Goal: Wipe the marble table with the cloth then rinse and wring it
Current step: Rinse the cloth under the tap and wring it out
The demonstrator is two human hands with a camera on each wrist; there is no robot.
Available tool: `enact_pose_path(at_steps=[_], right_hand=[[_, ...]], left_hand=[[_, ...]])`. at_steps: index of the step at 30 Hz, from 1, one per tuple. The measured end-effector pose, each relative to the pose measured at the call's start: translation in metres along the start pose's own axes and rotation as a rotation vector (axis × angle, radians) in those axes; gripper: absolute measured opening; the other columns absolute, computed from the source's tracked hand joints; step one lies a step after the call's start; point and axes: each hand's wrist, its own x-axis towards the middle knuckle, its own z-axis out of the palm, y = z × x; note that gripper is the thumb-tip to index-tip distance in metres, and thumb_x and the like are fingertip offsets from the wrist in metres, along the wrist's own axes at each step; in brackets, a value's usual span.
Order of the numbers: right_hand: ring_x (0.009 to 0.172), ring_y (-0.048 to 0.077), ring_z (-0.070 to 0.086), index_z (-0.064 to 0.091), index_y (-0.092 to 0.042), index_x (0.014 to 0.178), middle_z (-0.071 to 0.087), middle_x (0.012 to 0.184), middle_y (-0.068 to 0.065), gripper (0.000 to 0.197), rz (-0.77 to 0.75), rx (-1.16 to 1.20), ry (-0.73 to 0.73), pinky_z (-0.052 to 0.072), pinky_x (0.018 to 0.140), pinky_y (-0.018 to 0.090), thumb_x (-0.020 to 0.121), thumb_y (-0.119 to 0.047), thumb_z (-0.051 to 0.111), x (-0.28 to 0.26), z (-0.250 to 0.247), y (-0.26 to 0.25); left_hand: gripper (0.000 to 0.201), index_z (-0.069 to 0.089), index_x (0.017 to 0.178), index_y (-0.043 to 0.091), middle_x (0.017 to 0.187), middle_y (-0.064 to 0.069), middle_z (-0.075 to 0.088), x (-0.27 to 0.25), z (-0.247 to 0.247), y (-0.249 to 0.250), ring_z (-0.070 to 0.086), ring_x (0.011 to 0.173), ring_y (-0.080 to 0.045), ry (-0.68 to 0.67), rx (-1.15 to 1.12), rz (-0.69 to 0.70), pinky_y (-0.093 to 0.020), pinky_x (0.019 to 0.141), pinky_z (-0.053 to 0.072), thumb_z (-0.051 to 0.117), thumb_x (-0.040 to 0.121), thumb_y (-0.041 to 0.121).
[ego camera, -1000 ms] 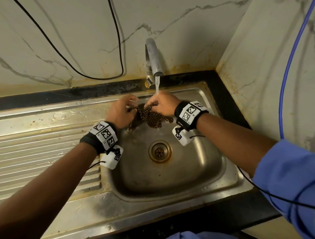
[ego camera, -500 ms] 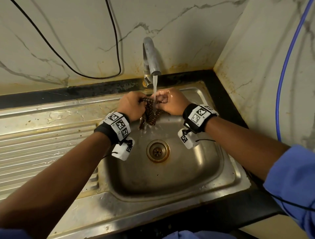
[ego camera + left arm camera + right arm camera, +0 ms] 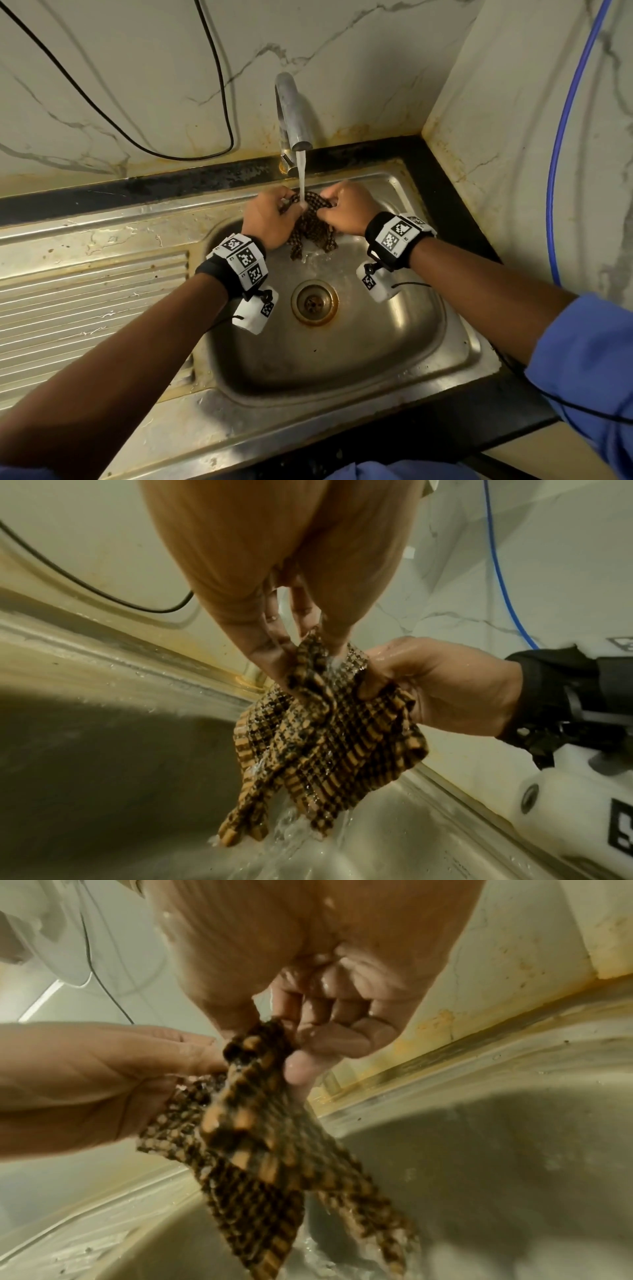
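Observation:
A brown and black checked cloth (image 3: 310, 226) hangs wet over the back of the steel sink basin (image 3: 404, 329), right under the running tap (image 3: 294, 116). My left hand (image 3: 270, 216) pinches its left top edge and my right hand (image 3: 342, 210) grips its right top edge, a short gap between them. Water falls onto the cloth (image 3: 329, 723) between the hands and streams off its lower corners. In the right wrist view the cloth (image 3: 253, 1137) dangles from curled wet fingers (image 3: 329, 1020).
A ribbed draining board (image 3: 85, 308) lies to the left of the basin, and the drain (image 3: 314, 301) sits below the hands. Marble walls close in behind and at right. A black cable (image 3: 219, 85) loops on the back wall; a blue cable (image 3: 565, 137) runs down the right wall.
The hands, close together half a second ago, have drawn slightly apart, spreading the cloth's top under the stream. Over the second both hands shifted right, under the tap.

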Motion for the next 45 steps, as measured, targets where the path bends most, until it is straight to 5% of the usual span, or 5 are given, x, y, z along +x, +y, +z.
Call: enact_pose_path(at_steps=[8, 26, 34, 41, 45], right_hand=[[0.063, 0.017, 0.059, 0.064, -0.015, 0.061, 0.065, 0.068, 0.005, 0.032, -0.030, 0.058, -0.043, 0.048, 0.066, 0.035, 0.089, -0.030, 0.066, -0.006, 0.019, -0.002], [0.084, 0.024, 0.069, 0.067, -0.013, 0.088, 0.071, 0.088, 0.009, 0.008, -0.090, 0.233, -0.220, 0.056, 0.083, 0.046, 0.087, -0.021, 0.069, -0.004, 0.014, -0.002], [0.079, 0.024, 0.068, 0.069, -0.004, 0.089, 0.071, 0.086, 0.010, 0.014, -0.147, 0.030, -0.219, 0.056, 0.079, 0.044, 0.083, -0.016, 0.073, 0.007, 0.004, -0.008], [0.077, 0.001, 0.056, 0.070, -0.017, 0.088, 0.062, 0.081, -0.010, 0.010, -0.152, -0.066, -0.278, 0.044, 0.075, 0.021, 0.085, -0.008, 0.068, 0.008, -0.023, -0.005], [0.089, -0.001, 0.059, 0.069, -0.019, 0.102, 0.065, 0.093, -0.013, 0.020, -0.008, 0.059, -0.257, 0.047, 0.083, 0.020, 0.086, -0.007, 0.066, 0.006, -0.041, 0.007]], left_hand=[[0.023, 0.064, 0.108, 0.015, 0.093, -0.007, 0.070, -0.003, 0.005, -0.009, 0.069, 0.074, -0.017, -0.064, -0.300, -0.130, -0.026, 0.063, 0.056, 0.067, 0.088, 0.025], [0.065, 0.039, 0.143, 0.007, 0.098, -0.012, 0.070, -0.010, -0.014, -0.001, 0.068, 0.097, -0.017, -0.407, -0.668, -0.145, -0.026, 0.073, 0.059, 0.060, 0.083, -0.011], [0.045, 0.056, 0.123, 0.024, 0.091, 0.007, 0.068, -0.008, -0.006, 0.003, 0.064, 0.084, -0.014, -0.083, 0.010, 0.065, -0.032, 0.077, 0.054, 0.071, 0.080, 0.025], [0.050, 0.061, 0.108, 0.030, 0.101, 0.004, 0.064, 0.005, -0.001, -0.016, 0.061, 0.091, -0.013, -0.312, 0.126, 0.084, -0.039, 0.085, 0.054, 0.066, 0.066, 0.057], [0.020, 0.062, 0.105, 0.019, 0.090, 0.008, 0.064, 0.007, 0.010, -0.011, 0.060, 0.080, 0.000, -0.383, -0.035, 0.062, -0.016, 0.068, 0.048, 0.065, 0.088, 0.030]])
